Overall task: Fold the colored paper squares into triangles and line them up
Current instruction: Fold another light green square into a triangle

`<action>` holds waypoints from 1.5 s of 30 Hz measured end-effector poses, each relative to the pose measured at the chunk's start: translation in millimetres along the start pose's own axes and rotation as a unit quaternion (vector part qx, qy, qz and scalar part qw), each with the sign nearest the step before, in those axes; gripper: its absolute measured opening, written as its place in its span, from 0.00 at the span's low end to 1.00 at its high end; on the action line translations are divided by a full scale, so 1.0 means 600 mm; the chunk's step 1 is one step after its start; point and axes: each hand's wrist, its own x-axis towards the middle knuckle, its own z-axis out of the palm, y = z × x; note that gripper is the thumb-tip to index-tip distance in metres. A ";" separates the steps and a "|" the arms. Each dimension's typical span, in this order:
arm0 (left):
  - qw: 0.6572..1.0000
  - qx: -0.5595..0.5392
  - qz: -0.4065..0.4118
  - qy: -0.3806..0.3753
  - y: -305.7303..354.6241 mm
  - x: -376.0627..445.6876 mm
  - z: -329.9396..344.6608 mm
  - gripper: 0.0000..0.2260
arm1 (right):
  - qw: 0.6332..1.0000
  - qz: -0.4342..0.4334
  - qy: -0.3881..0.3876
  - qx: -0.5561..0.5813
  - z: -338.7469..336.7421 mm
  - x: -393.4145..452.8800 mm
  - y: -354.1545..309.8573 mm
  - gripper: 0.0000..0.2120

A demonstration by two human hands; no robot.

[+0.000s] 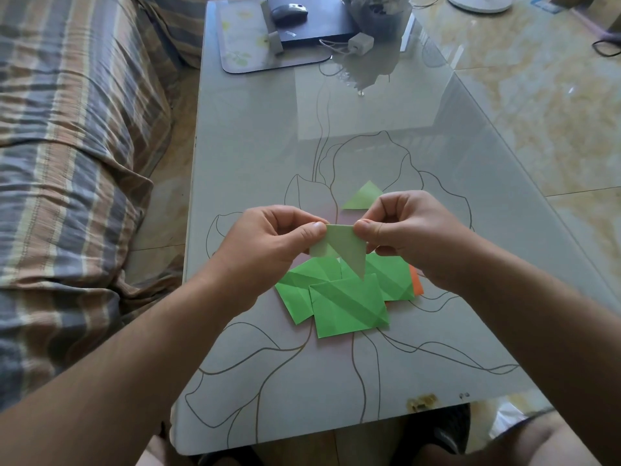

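Folding in hand: pale green paper (346, 247) held in the air above the worktop (255, 156), already doubled into a triangle, long point hanging down. Pinched at its top edge by both hands, left hand (268, 243) on the left corner, right hand (406, 227) on the right, thumb and forefinger of each pressed together on the paper, remaining fingers curled in. Probably sharpening or checking the crease. Next, by judgement: laid down flat beside the finished green triangle (364, 196) lying farther along the worktop, edges squared so a row begins; light touch needed, since thin paper slides easily on glossy glass.

Underneath the hands, overlapping green squares (339, 307), matte, creased along diagonals, loosely fanned; orange sheet (416, 284) peeping out at the right of the pile. Still plenty to fold. Worktop smooth, reflective, printed with a thin flower outline. Striped woven sofa cover (77, 129) alongside, soft and rumpled.
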 end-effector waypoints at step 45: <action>0.998 0.006 -0.051 0.037 -0.014 0.012 -0.013 0.06 | 0.997 0.047 -0.024 0.058 0.003 -0.007 -0.006 0.06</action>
